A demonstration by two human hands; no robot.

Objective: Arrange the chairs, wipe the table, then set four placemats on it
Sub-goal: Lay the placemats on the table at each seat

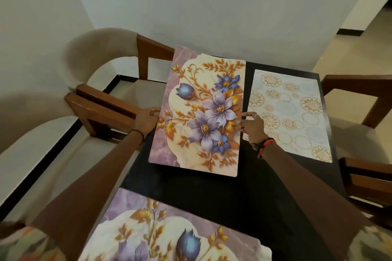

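The head view looks down on a dark desk (250,186) that runs from the bottom of the frame toward the centre. In the middle of the frame both hands hold a floral placemat (201,112) with purple and blue flowers and gold leaves. The left hand (146,119) grips its left long edge, fingers curled around it. The right hand (253,127) pinches its right long edge between thumb and fingers. The mat is tilted, its far end raised above the desk and its left side reaching past the desk's edge, over a chair.

To the right of centre a pale placemat (290,112) with gold and blue circle patterns lies flat on the desk, just beside the held mat. At the bottom centre a second floral placemat (169,231) lies flat on the near end of the desk, partly cut off by the frame.

Two cushioned chairs with wooden arms (101,99) stand along the left of the frame, side by side. Wooden chair frames (358,85) show at the right edge, by the desk.

A thin dark band sits on the left wrist, and red and dark bracelets (265,144) on the right.
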